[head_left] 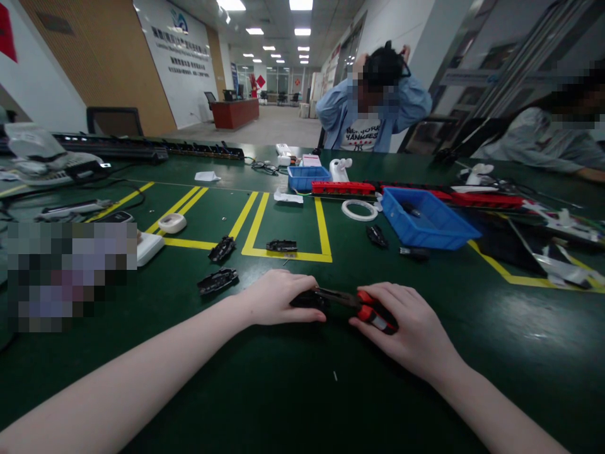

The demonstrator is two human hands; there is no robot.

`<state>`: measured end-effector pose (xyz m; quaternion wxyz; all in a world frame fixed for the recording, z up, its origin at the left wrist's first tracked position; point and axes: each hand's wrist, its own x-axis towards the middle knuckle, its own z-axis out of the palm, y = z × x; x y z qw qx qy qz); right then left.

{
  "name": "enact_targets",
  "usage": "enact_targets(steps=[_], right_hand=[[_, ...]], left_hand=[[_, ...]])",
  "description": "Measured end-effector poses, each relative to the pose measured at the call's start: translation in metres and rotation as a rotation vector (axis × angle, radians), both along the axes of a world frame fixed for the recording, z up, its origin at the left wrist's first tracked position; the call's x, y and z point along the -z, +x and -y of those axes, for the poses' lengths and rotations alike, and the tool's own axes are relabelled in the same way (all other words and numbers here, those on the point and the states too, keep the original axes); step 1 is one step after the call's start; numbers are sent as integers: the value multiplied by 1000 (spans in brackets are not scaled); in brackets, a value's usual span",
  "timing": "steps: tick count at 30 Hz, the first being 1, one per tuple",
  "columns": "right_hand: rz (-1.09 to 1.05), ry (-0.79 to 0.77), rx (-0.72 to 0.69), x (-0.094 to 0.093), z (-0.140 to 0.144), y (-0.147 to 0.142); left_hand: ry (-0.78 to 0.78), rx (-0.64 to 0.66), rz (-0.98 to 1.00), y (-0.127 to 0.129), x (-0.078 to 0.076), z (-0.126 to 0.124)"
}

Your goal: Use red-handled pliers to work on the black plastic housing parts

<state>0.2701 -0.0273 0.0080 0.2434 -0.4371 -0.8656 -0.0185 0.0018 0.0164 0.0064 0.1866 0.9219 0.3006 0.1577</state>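
Over a green table [236, 391], the left hand [278, 297] pinched a black part [309, 301]; the right hand [406, 315] gripped red-handled pliers [352, 301].

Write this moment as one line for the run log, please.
left hand: holds black part | right hand: grips red-handled pliers | pliers: at black part | beyond: black pieces, blue bins

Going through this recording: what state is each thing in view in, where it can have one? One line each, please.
Left grip: closed on a black part
Right grip: closed on the pliers
Pliers: nose at the black part; whether biting it, cannot tell
Loose parts: lying on the table
Large bin: upright, open-topped, dark item inside
Small bin: upright, contents unclear
Ring: lying flat
Ceiling lights: lit
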Motion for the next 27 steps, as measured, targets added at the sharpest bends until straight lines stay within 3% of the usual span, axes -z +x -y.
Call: enact_targets(steps=[27], right_hand=[[-42,-79,-62,-1,3,-4]], left_hand=[[-18,11,30,-3,-3,2]])
